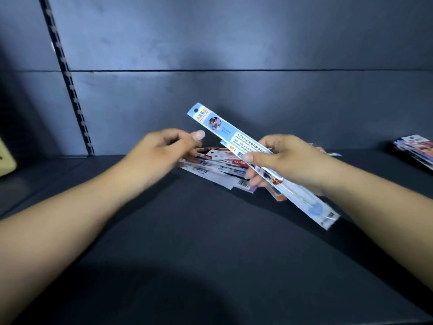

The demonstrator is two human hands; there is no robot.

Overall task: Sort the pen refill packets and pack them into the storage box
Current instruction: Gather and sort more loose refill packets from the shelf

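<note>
Head view looked down on a dark shelf backed by a dark panel wall, with a notched upright rail running down the left side. At the far left edge a pale yellow object showed only in part, too cut off to identify.

The left hand hovered over the left end of a loose pile of pen refill packets lying fanned out on the shelf near the back wall. Its fingers were curled with the thumb extended forward, and whether they pinched a packet from the pile could not be told, as the fingertips were hidden behind the hand.

The right hand gripped a long, light blue refill packet, thumb pressed on top and fingers curled underneath. The packet was raised above the pile and tilted, its hang-hole end pointing up and to the left, its other end reaching down and to the right past the wrist. More packets appeared to be held beneath it in the same hand, an orange edge showing under the blue one.

At the far right, well apart from the pile, a second stack of packets rested on the shelf, partly cut off by the frame edge.
</note>
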